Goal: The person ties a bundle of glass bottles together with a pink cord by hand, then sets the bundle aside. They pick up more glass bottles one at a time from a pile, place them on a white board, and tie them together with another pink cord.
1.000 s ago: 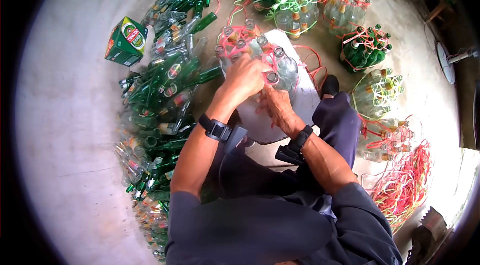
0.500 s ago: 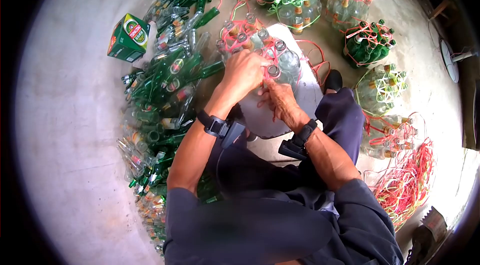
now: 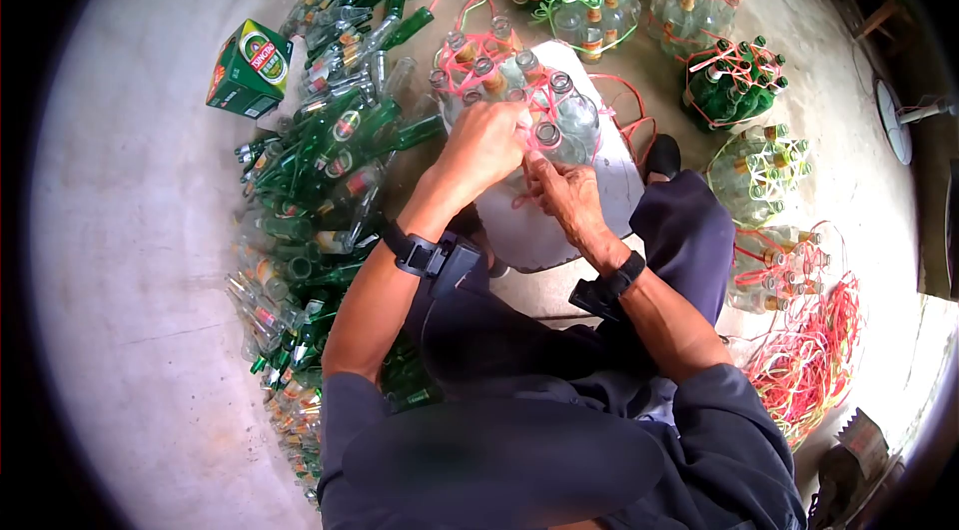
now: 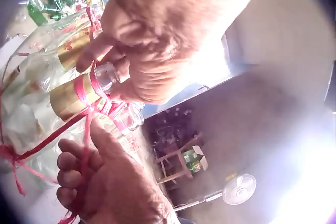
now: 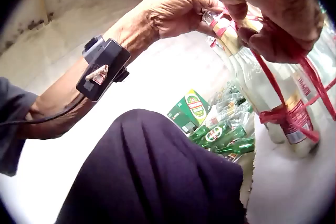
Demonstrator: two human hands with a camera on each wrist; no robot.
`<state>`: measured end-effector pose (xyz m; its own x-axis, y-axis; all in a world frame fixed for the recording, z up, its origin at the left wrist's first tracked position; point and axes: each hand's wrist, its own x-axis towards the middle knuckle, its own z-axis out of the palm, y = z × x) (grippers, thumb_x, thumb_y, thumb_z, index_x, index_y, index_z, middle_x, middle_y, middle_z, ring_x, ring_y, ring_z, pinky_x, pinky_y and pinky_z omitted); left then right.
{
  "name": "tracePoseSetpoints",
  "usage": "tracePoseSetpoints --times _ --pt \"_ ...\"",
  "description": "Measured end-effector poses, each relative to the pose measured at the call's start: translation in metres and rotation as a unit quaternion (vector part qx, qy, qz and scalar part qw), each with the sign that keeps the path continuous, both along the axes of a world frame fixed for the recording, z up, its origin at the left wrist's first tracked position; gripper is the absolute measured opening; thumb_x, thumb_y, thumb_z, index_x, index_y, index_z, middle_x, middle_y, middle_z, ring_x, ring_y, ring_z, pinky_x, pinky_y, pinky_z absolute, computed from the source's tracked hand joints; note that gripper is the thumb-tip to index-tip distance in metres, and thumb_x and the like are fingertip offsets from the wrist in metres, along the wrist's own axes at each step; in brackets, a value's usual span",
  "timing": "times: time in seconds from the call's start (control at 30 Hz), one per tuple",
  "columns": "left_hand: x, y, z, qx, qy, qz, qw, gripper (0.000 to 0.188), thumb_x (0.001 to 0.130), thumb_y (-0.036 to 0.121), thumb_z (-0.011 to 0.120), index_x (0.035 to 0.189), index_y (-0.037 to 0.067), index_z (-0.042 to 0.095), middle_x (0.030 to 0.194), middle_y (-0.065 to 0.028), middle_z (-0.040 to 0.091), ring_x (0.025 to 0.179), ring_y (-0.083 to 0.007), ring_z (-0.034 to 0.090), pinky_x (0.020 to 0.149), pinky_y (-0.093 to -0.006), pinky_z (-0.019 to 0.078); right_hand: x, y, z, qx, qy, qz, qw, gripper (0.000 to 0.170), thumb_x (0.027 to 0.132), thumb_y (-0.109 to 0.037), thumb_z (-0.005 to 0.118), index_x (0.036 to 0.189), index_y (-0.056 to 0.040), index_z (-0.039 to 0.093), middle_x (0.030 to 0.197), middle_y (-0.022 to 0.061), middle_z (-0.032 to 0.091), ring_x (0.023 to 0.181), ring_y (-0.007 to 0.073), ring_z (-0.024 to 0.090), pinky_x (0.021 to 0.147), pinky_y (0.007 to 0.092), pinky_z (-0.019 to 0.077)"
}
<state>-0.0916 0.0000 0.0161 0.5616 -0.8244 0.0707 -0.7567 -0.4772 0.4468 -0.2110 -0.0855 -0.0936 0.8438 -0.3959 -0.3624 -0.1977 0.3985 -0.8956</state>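
Clear glass bottles (image 3: pixel 577 120) stand bundled on a white board, pink plastic strap (image 4: pixel 88 129) looped round their necks. My left hand (image 3: pixel 486 142) curls over the near bottle necks; its fingertips pinch the strap beside a bottle mouth (image 3: pixel 546 134), partly hidden by the hand. Close by on the right, my right hand (image 3: pixel 566 195) grips a length of strap below that neck. In the left wrist view, the right thumb (image 4: pixel 102 134) presses the strap near the knot, and the curled fingers hold its hanging part. Lower strap (image 5: pixel 275 116) crosses a labelled bottle in the right wrist view.
Loose green and clear bottles (image 3: pixel 340 145) lie heaped to the left, beside a green beer carton (image 3: pixel 250 68). Strapped bundles (image 3: pixel 734 85) stand along the right. A tangle of pink strap (image 3: pixel 804 360) lies lower right, and a fan (image 3: pixel 892 120) stands beyond.
Both hands stay at the same bottle neck. The left hand's fingertips have shifted slightly, and the right hand has come up closer to them.
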Motion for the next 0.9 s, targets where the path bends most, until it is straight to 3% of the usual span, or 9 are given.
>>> tracePoseSetpoints --times 0.03,0.1,0.13,0.3,0.37,0.43,0.6,0.67,0.9 --pt "0.0 0.001 0.001 -0.017 0.014 -0.003 1.0 0.014 0.084 0.009 0.063 0.092 0.0 0.069 0.085 -0.0232 0.069 0.082 -0.0421 0.067 0.075 -0.047 0.0533 -0.002 -0.002 0.001 -0.001 0.001 -0.001 1.0 0.045 0.096 -0.038 0.065 0.081 0.0041 0.068 0.059 0.0037 0.059 0.048 0.008 0.054 0.043 0.0213 0.0397" --pt "0.002 0.003 -0.003 -0.013 0.032 0.003 0.999 0.014 0.083 0.009 0.063 0.093 0.0 0.069 0.083 -0.0232 0.068 0.081 -0.0418 0.067 0.074 -0.0465 0.0531 -0.008 -0.007 0.006 -0.143 0.066 0.023 0.987 0.045 0.092 -0.043 0.065 0.085 0.0014 0.071 0.069 0.0132 0.07 0.056 0.0215 0.063 0.059 0.0391 0.0516" --pt "0.003 0.004 -0.004 -0.008 0.049 0.009 0.999 0.015 0.083 0.009 0.064 0.094 0.0 0.069 0.082 -0.0231 0.068 0.08 -0.0415 0.067 0.073 -0.046 0.0528 -0.011 -0.007 0.009 -0.144 0.066 0.024 0.987 0.045 0.092 -0.043 0.065 0.085 0.0014 0.071 0.069 0.0132 0.07 0.056 0.0215 0.063 0.059 0.0391 0.0516" --pt "-0.004 0.009 -0.007 -0.029 0.027 0.035 0.999 0.015 0.082 0.009 0.066 0.093 0.0 0.069 0.081 -0.0227 0.068 0.078 -0.041 0.067 0.073 -0.0446 0.0524 -0.032 -0.004 0.042 -0.439 0.019 -0.08 0.895 0.035 0.088 -0.035 0.071 0.093 -0.0006 0.068 0.078 0.0145 0.069 0.07 0.0366 0.067 0.063 0.0459 0.0512" --pt "-0.003 0.009 -0.012 -0.035 0.019 0.039 0.998 0.015 0.081 0.009 0.066 0.093 0.0 0.069 0.082 -0.0227 0.068 0.078 -0.0409 0.067 0.073 -0.0442 0.0523 -0.033 -0.007 0.039 -0.487 0.004 -0.086 0.869 0.031 0.084 -0.031 0.074 0.097 -0.0038 0.067 0.085 0.0122 0.066 0.075 0.034 0.065 0.068 0.0453 0.0499" --pt "-0.004 0.01 -0.013 -0.058 0.031 0.039 0.997 0.014 0.081 0.008 0.068 0.092 0.0 0.068 0.087 -0.0226 0.068 0.083 -0.0405 0.067 0.074 -0.0439 0.0518 -0.033 -0.01 0.043 -0.596 -0.064 -0.136 0.789 0.028 0.082 -0.029 0.076 0.098 -0.0084 0.068 0.091 0.0102 0.064 0.082 0.031 0.064 0.072 0.0433 0.0474" --pt "-0.004 0.01 -0.022 -0.105 0.004 0.032 0.994 0.011 0.079 0.005 0.068 0.089 0.0 0.066 0.09 -0.0187 0.066 0.088 -0.0384 0.063 0.082 -0.0444 0.0507 -0.028 -0.001 0.04 -0.586 -0.075 -0.131 0.796 0.022 0.081 -0.024 0.077 0.096 -0.0097 0.07 0.087 0.0089 0.065 0.077 0.0303 0.065 0.067 0.0424 0.0493" --pt "-0.003 0.013 -0.029 -0.111 0.003 0.025 0.993 0.014 0.079 0.004 0.068 0.091 0.002 0.064 0.09 -0.0174 0.066 0.09 -0.0371 0.063 0.081 -0.045 0.0506 -0.025 0.004 0.035 -0.525 -0.055 -0.104 0.843 0.017 0.086 -0.02 0.074 0.098 -0.0089 0.07 0.081 0.012 0.067 0.07 0.0327 0.066 0.06 0.0429 0.051" --pt "-0.007 0.018 -0.031 -0.159 -0.004 0.021 0.987 0.017 0.078 0.005 0.071 0.093 0.003 0.063 0.098 -0.0142 0.068 0.095 -0.0354 0.063 0.082 -0.0444 0.0514 -0.014 0.012 0.032 -0.454 -0.112 -0.096 0.879 0.016 0.09 -0.01 0.069 0.105 -0.0026 0.069 0.076 0.0163 0.065 0.062 0.0337 0.065 0.054 0.0413 0.0493"
